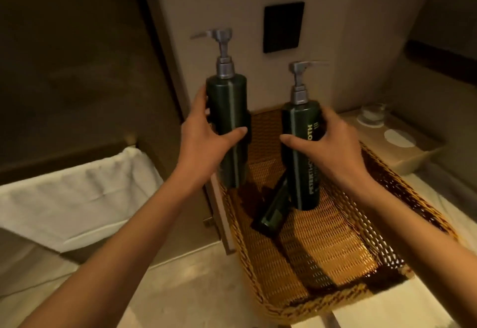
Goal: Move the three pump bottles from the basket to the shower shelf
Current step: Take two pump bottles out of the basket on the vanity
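Bottles, dark green with silver pumps: I hold one upright in each hand above the woven basket. My left hand is wrapped around the left bottle, thumb across its front, the base raised over the basket's left rim. My right hand is wrapped around the right bottle, whose pale lettering runs up its side; its base hangs low over the weave, and I cannot tell whether it touches. The left pump spout points left, the right pump spout points right. The third bottle lies tilted in the basket, its upper part hidden behind the right bottle. The basket rests on a pale surface and fills most of the space under my right forearm. To the left, below, a white cloth-lined bin stands beside a dark wall. Straight ahead, a beige wall carries a black rectangular panel, close behind the two pumps. At the far right, a beige tray sits just beyond the basket and holds a glass on a round white coaster.
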Demonstrator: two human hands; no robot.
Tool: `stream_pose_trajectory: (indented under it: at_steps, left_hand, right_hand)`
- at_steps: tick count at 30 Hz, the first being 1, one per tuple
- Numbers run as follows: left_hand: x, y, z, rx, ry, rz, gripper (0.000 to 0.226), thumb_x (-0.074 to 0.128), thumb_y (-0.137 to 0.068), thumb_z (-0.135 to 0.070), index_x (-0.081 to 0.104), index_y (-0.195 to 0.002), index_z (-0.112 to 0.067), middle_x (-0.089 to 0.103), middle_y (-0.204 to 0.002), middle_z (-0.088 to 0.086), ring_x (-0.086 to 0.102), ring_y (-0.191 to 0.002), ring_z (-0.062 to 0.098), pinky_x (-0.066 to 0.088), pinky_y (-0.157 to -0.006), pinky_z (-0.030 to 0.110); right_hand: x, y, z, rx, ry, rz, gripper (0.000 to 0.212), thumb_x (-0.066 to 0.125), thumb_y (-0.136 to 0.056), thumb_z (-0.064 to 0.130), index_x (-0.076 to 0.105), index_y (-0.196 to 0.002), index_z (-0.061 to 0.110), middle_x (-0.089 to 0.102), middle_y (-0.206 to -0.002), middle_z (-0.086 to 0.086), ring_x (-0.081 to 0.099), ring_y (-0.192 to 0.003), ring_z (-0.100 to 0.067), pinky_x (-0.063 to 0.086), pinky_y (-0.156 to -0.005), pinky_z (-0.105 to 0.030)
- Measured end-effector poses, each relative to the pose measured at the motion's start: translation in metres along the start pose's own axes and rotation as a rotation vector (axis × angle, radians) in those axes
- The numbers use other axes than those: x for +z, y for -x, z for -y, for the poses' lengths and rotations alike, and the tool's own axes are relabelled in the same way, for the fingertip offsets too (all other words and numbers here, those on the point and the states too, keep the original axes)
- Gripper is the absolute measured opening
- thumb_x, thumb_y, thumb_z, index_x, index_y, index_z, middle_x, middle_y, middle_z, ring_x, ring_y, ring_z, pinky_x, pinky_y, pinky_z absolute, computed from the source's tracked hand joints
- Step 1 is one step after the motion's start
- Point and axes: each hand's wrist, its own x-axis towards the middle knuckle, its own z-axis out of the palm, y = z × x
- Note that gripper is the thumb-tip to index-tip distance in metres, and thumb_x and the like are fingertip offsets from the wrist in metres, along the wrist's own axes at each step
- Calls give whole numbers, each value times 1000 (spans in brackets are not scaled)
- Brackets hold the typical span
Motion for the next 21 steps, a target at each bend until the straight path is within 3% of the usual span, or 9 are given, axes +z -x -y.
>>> stream_pose_trajectory:
  at_steps: [3, 5, 8, 10, 14, 17, 19, 21]
  left_hand:
    - [-40, 12, -19, 11, 27, -137, 91, 78, -70, -16, 26, -145, -27, 49, -135, -8, 51, -118, 4, 47, -99, 29]
    - [-67, 22, -27, 2, 51, -211, 91, 78, -70, -15, 27, -144, -27, 50, -132, -9, 52, -117, 4, 47, -100, 33]
    - [-108, 45, -26, -7, 38, -307, 90, 78, -70, -15, 28, -144, -29, 51, -124, -17, 54, -110, -2, 50, -91, 20]
    - [-136, 65, -18, -21, 13, -370, 90, 79, -70, -16, 29, -143, -31, 50, -118, -22, 54, -104, -9, 48, -81, 8]
    - [-193, 116, 6, -58, -48, -496, 90, 79, -70, -16, 28, -144, -31, 49, -119, -18, 53, -100, -8, 47, -76, 3]
    - [-246, 162, 24, -93, -108, -622, 91, 80, -69, -18, 30, -144, -30, 50, -125, -14, 54, -104, -6, 47, -85, 7]
    - [-290, 193, 33, -122, -139, -694, 89, 81, -68, -19, 32, -142, -31, 52, -126, -13, 54, -110, 1, 46, -94, 22]
    - [-337, 223, 38, -137, -172, -756, 87, 80, -69, -18, 34, -141, -32, 52, -122, -17, 53, -107, -3, 45, -90, 18]
  right_hand:
    - [0, 1, 46, -132, -79, -54, 57, 70, -68, 56, 47, -117, 38, 56, -104, 21, 56, -104, -7, 50, -91, -43]
    - [4, 1, 76, -210, -124, -77, 57, 72, -70, 52, 45, -119, 40, 54, -104, 24, 54, -104, -3, 49, -90, -37]
    - [20, 3, 117, -302, -222, -35, 57, 75, -71, 47, 43, -119, 42, 51, -100, 31, 51, -95, 11, 42, -81, -17]
    - [37, 11, 140, -336, -256, 12, 60, 76, -70, 45, 46, -123, 37, 52, -99, 29, 49, -93, 15, 39, -77, -12]
    - [92, 39, 183, -413, -274, 100, 62, 77, -68, 48, 48, -122, 38, 56, -107, 24, 54, -97, 4, 47, -84, -23]
    - [142, 65, 225, -465, -291, 194, 58, 77, -64, 53, 48, -113, 42, 57, -107, 20, 56, -99, -3, 50, -88, -34]
    - [176, 81, 263, -507, -306, 272, 56, 78, -63, 53, 50, -109, 38, 59, -107, 17, 57, -98, -4, 50, -87, -33]
    - [209, 100, 307, -565, -343, 349, 59, 79, -65, 49, 52, -115, 32, 61, -111, 12, 57, -98, -4, 48, -82, -22]
